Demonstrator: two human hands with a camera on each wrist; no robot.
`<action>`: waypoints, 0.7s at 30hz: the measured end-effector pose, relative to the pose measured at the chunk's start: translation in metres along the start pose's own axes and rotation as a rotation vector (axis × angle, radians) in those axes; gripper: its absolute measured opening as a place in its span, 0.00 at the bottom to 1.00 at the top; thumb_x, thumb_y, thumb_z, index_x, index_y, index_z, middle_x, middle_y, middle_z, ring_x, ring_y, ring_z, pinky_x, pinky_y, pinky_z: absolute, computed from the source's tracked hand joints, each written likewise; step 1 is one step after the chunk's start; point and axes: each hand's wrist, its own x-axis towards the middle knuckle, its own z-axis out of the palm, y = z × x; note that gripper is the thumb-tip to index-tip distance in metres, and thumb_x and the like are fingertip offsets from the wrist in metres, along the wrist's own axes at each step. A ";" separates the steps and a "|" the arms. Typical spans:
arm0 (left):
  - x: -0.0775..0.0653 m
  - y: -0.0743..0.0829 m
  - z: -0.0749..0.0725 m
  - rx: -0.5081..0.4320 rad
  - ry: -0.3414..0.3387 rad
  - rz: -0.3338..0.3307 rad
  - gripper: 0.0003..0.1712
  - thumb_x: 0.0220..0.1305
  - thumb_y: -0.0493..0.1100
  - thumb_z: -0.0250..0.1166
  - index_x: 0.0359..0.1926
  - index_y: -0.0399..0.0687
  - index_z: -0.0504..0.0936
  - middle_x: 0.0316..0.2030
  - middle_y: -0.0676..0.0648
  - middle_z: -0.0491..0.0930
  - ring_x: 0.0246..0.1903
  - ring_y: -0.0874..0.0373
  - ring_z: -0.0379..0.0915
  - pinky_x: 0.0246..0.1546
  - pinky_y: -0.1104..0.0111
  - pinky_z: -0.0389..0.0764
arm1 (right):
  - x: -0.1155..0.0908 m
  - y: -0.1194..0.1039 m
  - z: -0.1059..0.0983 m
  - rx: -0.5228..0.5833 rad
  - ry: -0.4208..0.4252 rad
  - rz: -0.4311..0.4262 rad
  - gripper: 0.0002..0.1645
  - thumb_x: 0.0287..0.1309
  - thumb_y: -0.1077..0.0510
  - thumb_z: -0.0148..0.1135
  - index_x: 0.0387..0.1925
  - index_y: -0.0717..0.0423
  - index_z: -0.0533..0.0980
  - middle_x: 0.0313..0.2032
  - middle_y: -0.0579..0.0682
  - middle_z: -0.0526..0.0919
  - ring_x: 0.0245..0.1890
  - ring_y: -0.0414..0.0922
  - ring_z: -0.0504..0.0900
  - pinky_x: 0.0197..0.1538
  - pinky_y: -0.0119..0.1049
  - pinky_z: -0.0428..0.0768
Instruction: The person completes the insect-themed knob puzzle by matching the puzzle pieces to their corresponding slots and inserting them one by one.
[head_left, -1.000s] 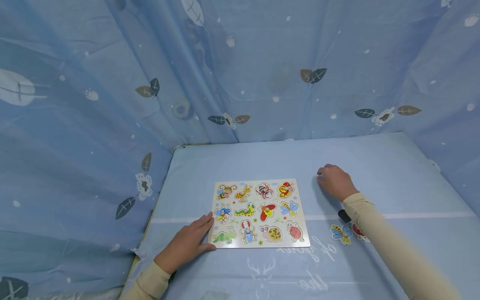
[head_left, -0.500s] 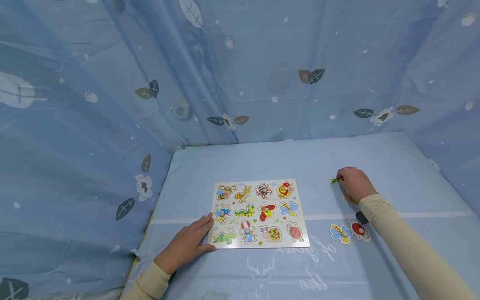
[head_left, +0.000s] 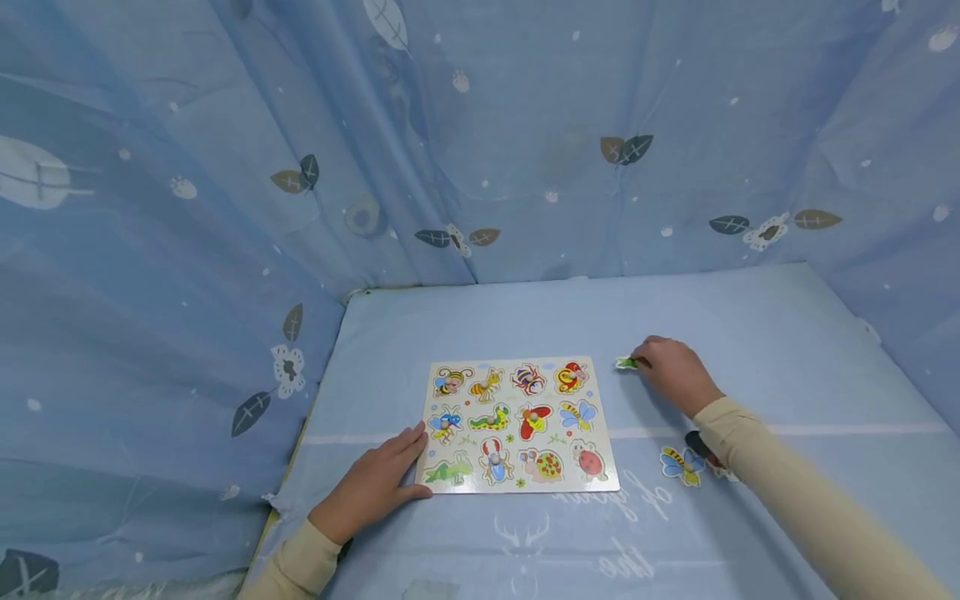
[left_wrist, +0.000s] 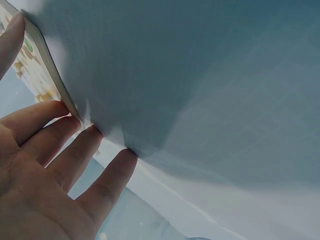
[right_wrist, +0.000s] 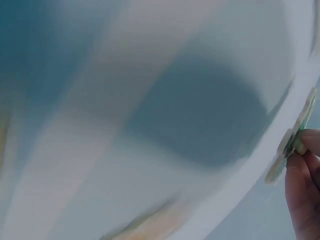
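My right hand (head_left: pixel 677 372) is up to the right of the puzzle board (head_left: pixel 555 488), pinching a green grasshopper-like puzzle piece (head_left: pixel 625 363). In the right wrist view, thumb and fingertips grip the knob of that piece (right_wrist: pixel 276 171), which is seen nearly edge-on. My left hand (head_left: pixel 372 490) lies along the board's left edge, its fingers extended. The left wrist view has these fingertips (left_wrist: pixel 131 154) at the table, beside the board's side (left_wrist: pixel 55 75). Knobbed insect pieces fill several slots; a pale green grasshopper picture (head_left: pixel 450 472) shows at lower left.
A blue-and-yellow dragonfly piece (head_left: pixel 682 467) lies right of the board. Near it, a red ladybird piece (head_left: pixel 722 472) is partly covered by my right sleeve (head_left: pixel 787 492). Patterned blue curtains (head_left: pixel 525 125) hang behind the table and at its sides.
My right hand, empty at first, went right and took hold of the green piece, then came back left toward the board with it. The left hand has kept its place.
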 end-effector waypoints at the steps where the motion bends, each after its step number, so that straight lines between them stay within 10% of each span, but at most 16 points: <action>1: 0.000 0.000 0.000 0.005 0.005 0.002 0.50 0.58 0.61 0.75 0.75 0.41 0.69 0.78 0.44 0.64 0.75 0.44 0.65 0.64 0.44 0.77 | 0.001 -0.013 0.004 0.019 0.008 -0.038 0.05 0.60 0.67 0.72 0.38 0.61 0.89 0.36 0.55 0.89 0.38 0.52 0.88 0.44 0.50 0.87; 14: 0.000 -0.002 0.000 0.010 -0.002 -0.016 0.51 0.58 0.61 0.75 0.75 0.42 0.69 0.78 0.44 0.65 0.75 0.44 0.66 0.64 0.44 0.77 | -0.004 -0.210 0.065 -0.036 -0.018 -0.622 0.04 0.61 0.56 0.74 0.37 0.42 0.90 0.33 0.38 0.86 0.33 0.35 0.83 0.34 0.28 0.83; 21: -0.001 -0.001 -0.002 -0.012 0.001 0.016 0.49 0.60 0.58 0.75 0.75 0.40 0.69 0.77 0.42 0.65 0.74 0.42 0.66 0.63 0.43 0.78 | 0.001 -0.253 0.087 -0.157 -0.126 -0.665 0.09 0.59 0.57 0.74 0.38 0.38 0.89 0.35 0.36 0.85 0.37 0.34 0.83 0.32 0.28 0.80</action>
